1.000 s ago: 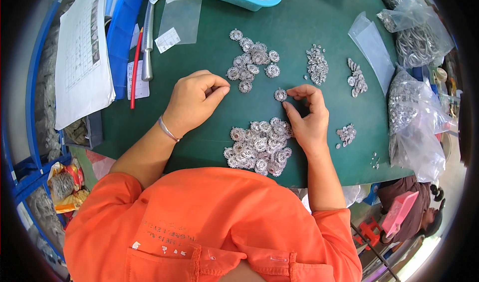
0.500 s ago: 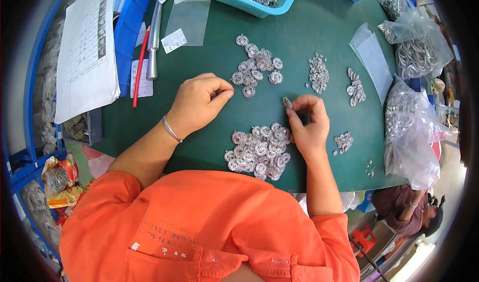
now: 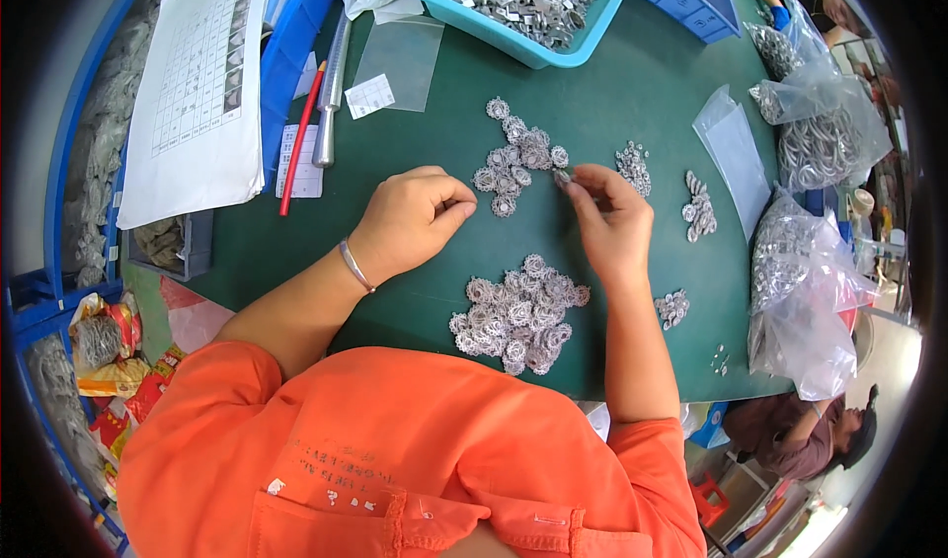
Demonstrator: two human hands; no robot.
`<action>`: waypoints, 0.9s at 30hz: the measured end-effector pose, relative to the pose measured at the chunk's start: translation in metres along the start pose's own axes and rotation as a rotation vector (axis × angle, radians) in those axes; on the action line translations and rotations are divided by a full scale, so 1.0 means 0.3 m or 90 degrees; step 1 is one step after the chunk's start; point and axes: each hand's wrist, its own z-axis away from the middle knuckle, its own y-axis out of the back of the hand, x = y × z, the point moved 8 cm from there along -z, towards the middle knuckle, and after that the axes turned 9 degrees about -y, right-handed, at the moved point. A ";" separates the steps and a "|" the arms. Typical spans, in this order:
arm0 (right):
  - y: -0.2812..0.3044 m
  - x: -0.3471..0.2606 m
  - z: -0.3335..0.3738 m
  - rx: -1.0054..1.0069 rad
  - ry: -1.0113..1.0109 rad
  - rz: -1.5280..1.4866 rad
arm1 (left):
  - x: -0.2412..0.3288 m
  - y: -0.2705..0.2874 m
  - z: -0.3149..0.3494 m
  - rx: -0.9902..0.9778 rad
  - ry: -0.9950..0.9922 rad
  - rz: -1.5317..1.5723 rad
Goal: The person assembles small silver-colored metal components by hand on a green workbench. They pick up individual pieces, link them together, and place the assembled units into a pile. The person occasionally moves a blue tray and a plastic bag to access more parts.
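Note:
My right hand (image 3: 614, 220) pinches a small silver ornament (image 3: 562, 177) between thumb and fingertips, just below the right end of a loose far pile of openwork silver discs (image 3: 513, 153). My left hand (image 3: 413, 220) rests left of that pile, thumb and forefinger pressed together; whatever is between them, if anything, is hidden. Closer to my body lies a bigger heap of similar lacy silver discs (image 3: 518, 313). Right of my right hand are a group of tiny silver rings (image 3: 633, 168), small oval pieces (image 3: 700, 212) and small flat discs (image 3: 671, 308).
A turquoise basket (image 3: 538, 56) of metal parts stands at the far side, beside a blue bin (image 3: 686, 5). Clear bags of metal parts (image 3: 820, 138) line the right edge. Papers (image 3: 197, 104), a red pencil (image 3: 302, 138) and a metal rod (image 3: 333, 89) lie left. Another person (image 3: 790, 435) is at lower right.
My right hand has carried the small ornament away from my body, up to the far pile. My left hand keeps its pinched shape beside the pile. The whole view has shifted slightly.

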 end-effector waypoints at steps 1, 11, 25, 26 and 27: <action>0.011 0.040 0.005 -0.027 -0.077 -0.023 | -0.001 -0.003 0.004 0.001 -0.001 0.002; 0.086 0.041 0.060 -0.002 -0.005 0.075 | 0.001 -0.002 0.003 -0.010 0.019 0.006; 0.045 -0.024 0.133 -0.092 0.090 0.108 | -0.006 -0.002 0.006 -0.012 0.023 0.006; 0.069 -0.015 0.133 -0.057 0.097 0.088 | -0.006 -0.002 0.006 -0.010 0.020 0.007; 0.090 0.000 0.131 -0.038 0.081 0.087 | -0.006 -0.001 0.008 -0.007 0.018 0.007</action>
